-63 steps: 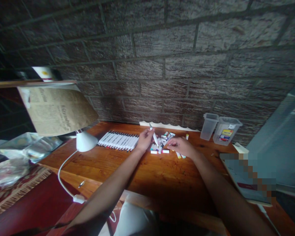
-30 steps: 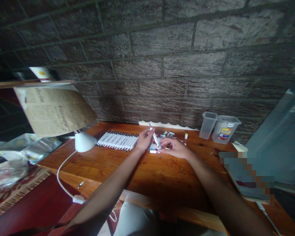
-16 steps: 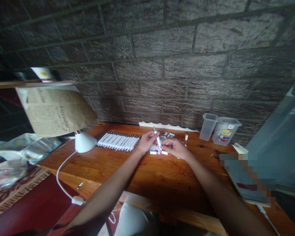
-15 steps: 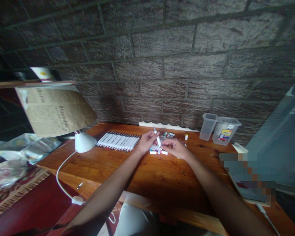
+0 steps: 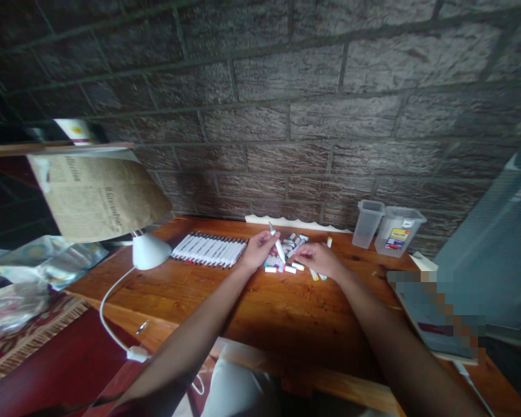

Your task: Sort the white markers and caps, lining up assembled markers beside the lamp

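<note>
My left hand (image 5: 258, 251) grips a white double-ended marker (image 5: 278, 249), its pointed end sticking up past the fingers. My right hand (image 5: 319, 259) rests with its fingers down at the right side of a loose heap of white markers with coloured ends (image 5: 289, 256), and it holds nothing I can make out. Some of the heap lies under that hand and is hidden. To the left of my left hand, a neat row of white markers (image 5: 208, 250) lies side by side on the wooden desk (image 5: 191, 292).
Two clear plastic containers (image 5: 367, 223) (image 5: 399, 231) stand at the back right against the brick wall (image 5: 286, 116). A white desk lamp (image 5: 147, 250) with a white cord (image 5: 106, 307) stands at the left, below a sheet of brown newspaper (image 5: 99, 197). Crumpled plastic (image 5: 39, 272) lies beyond the desk's left end.
My right hand has moved from beside the held marker to the right, over the heap. More loose markers show between my hands. The left hand still holds its marker.
</note>
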A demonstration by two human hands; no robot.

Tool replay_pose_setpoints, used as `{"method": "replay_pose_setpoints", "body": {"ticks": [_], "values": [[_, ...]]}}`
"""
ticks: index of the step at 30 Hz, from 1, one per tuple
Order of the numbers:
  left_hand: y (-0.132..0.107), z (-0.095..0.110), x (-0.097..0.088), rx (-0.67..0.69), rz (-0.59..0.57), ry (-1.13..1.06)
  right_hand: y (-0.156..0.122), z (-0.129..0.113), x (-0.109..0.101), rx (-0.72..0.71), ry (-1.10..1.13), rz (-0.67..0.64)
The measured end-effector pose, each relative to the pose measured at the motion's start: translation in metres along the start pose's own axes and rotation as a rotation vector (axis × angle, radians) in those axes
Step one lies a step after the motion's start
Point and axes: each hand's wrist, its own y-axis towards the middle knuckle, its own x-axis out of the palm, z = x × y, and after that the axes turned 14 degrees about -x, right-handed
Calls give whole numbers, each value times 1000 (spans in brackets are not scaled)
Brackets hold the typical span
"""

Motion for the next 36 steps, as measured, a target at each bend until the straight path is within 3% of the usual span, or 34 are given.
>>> {"method": "replay_pose_setpoints", "body": {"ticks": [10, 36], "values": [[-1, 2, 0, 16, 11, 28, 0, -5, -1, -11, -71, -138], [-2, 3, 0, 17, 20, 45, 1, -12, -1, 1, -219, -129]]}}
